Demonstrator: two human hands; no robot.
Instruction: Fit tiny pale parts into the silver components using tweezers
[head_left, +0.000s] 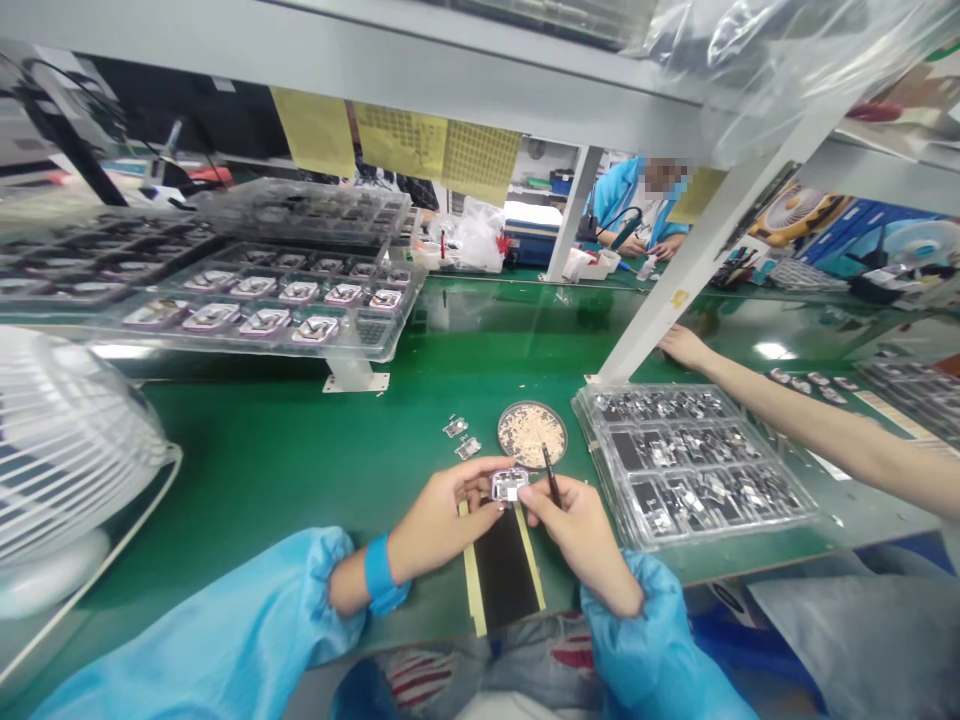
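A blue sleeve [225, 620] covers the person's left forearm, nearest the camera. The left hand [431, 515] pinches a small metallic case [510, 484] between thumb and fingers, in front of the body. The right hand [577, 530] is closed around a slim black tool [553, 480], its fingertips at the case's right edge. Below the hands lies a black mat [504, 575] edged with yellow strips. Just beyond them sits a round dish [566, 436] of pale bits, with two small parts [468, 447] near the left hand's fingers. Right of the right hand stands a compartmented tray [600, 470].
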